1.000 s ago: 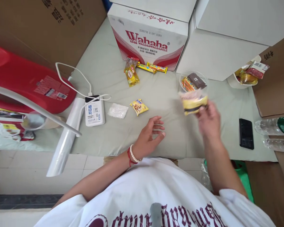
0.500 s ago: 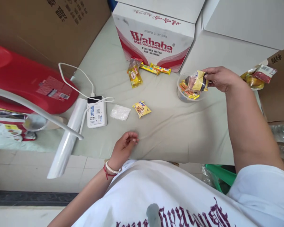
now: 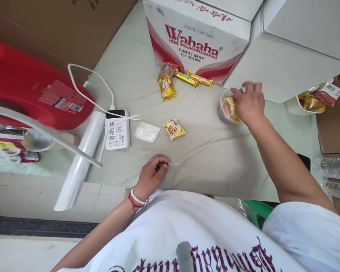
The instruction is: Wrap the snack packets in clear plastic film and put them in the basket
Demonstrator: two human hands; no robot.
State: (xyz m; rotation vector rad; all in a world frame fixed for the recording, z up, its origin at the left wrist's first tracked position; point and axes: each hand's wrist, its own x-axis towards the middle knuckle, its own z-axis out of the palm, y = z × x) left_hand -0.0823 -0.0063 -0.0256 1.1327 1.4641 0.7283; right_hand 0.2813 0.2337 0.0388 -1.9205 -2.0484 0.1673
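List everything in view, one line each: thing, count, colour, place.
Wahaha box: 1, white and red, far centre.
White boxes: 2, far right.
Cardboard box: 1, brown, far left.
Long snack bars: 2, yellow, against the Wahaha box.
Yellow snack bag: 1, beside the bars.
Cookie packet: 1, yellow, cloth centre.
Clear packet: 1, whitish, left of it.
Power bank: 1, white, cabled.
Clear bowl: 1, holding snacks.
White bowl: 1, far right.
Left hand: curled, resting on the cloth.
Right hand: over the clear bowl.
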